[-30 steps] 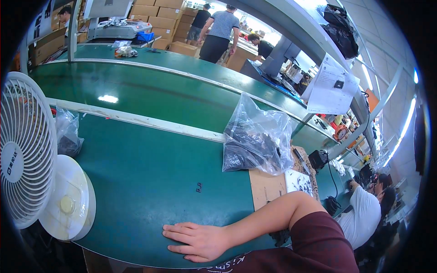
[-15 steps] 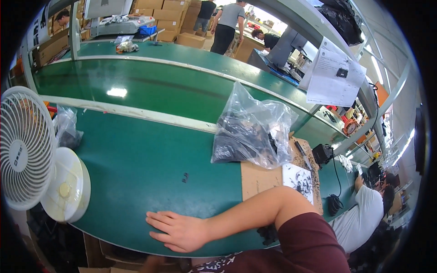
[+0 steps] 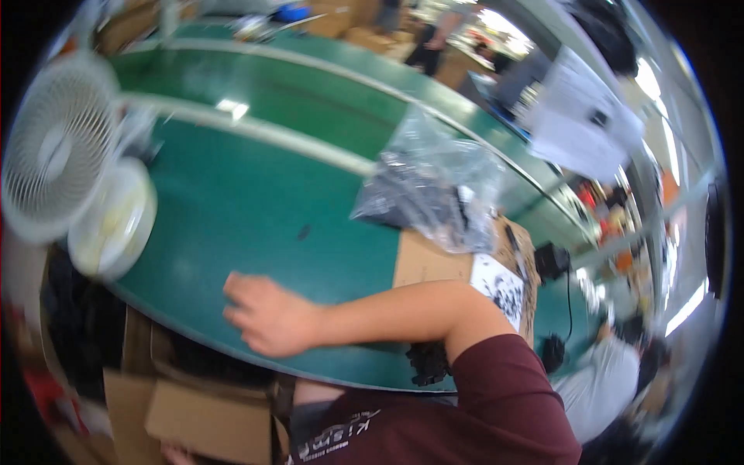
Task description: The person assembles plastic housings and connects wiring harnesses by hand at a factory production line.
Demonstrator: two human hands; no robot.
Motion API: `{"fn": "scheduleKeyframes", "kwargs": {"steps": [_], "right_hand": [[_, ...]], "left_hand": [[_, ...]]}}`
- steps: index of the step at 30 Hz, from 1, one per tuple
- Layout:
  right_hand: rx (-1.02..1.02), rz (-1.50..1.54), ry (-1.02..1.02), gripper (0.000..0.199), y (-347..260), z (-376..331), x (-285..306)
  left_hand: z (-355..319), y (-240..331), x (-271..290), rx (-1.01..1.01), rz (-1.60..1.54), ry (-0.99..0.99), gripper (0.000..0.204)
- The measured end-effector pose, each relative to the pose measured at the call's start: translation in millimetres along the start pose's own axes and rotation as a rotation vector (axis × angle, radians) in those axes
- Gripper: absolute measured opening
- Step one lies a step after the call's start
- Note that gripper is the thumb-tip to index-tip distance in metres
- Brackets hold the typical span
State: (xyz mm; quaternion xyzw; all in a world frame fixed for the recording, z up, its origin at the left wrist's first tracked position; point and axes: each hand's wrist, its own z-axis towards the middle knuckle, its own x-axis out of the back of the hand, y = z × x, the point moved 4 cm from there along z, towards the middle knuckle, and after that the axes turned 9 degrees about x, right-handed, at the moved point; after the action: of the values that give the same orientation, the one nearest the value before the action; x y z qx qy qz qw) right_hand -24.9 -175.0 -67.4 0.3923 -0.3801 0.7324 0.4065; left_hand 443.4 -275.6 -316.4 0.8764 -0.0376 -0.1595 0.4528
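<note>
My right hand (image 3: 271,318) is over the near edge of the green worktable (image 3: 225,209), palm down. Its fingers are loosely bent and a little apart, blurred by motion, with nothing visible in them. Beyond it lies a small dark piece (image 3: 304,232). Under my right forearm, at the table edge, sits a clump of black parts (image 3: 428,364). Of my left hand (image 3: 178,455) only a bit shows at the lower rim, below the table by an open cardboard box (image 3: 209,418); its fingers are mostly hidden.
A white fan (image 3: 58,151) stands at the left. A clear plastic bag of dark parts (image 3: 426,194) rests on cardboard (image 3: 426,263), near a white sheet with black bits (image 3: 496,291) and a pen-like tool (image 3: 515,248). Papers hang at upper right (image 3: 581,116). A co-worker (image 3: 597,380) sits at right.
The view has tilted down and turned, showing more of the box below the table. My right hand, flat before, now has bent fingers. My left hand has moved lower, toward the box.
</note>
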Motion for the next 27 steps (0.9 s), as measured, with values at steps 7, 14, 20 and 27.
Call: {"fn": "scheduleKeyframes", "kwargs": {"steps": [7, 14, 20, 27], "right_hand": [[-0.018, -0.110, -0.127, 0.043, -6, 2, 13], [0.016, -0.141, -0.208, 0.040, -16, 4, 2], [0.007, -0.169, -0.215, 0.040, -14, 2, 3], [0.009, -0.146, -0.201, 0.040, -17, 5, 0]], "left_hand": [[-67, -89, -363, -0.419, 1.542, -0.826, 0.023], [-100, 32, -248, -0.758, 0.797, 0.338, 0.036], [-59, -54, -74, 0.222, 0.192, 1.016, 0.037], [-21, -61, -266, -0.260, 0.673, 0.140, 0.040]]}}
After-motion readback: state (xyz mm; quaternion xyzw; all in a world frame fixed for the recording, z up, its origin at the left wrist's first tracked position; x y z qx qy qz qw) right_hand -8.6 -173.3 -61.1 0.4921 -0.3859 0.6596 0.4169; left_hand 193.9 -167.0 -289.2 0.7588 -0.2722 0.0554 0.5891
